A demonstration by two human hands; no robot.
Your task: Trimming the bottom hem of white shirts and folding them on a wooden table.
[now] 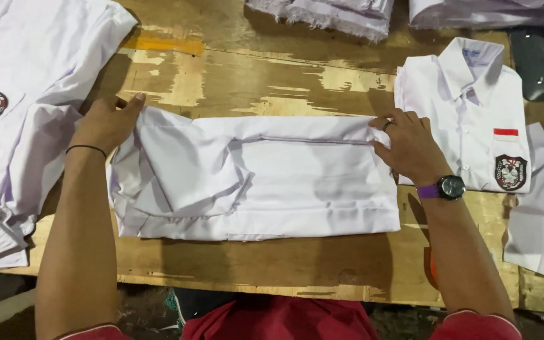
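Head view: my left hand (107, 121) and right hand (408, 146) pinch both ends of the half-folded white cotton shirt (256, 179), keeping its fold flat on the worn wooden table (253, 79).

Both hands (105, 119) (407, 145) press a white shirt (272, 182) on a wooden table (253, 82).

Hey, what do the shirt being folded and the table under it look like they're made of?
The white shirt under the left hand and right hand looks like thin woven cloth, perhaps cotton or a blend: matte, with soft creases and faint shadows showing through its layers. The table looks like bare plywood: brown, with worn patches where the top layer has peeled to paler wood.
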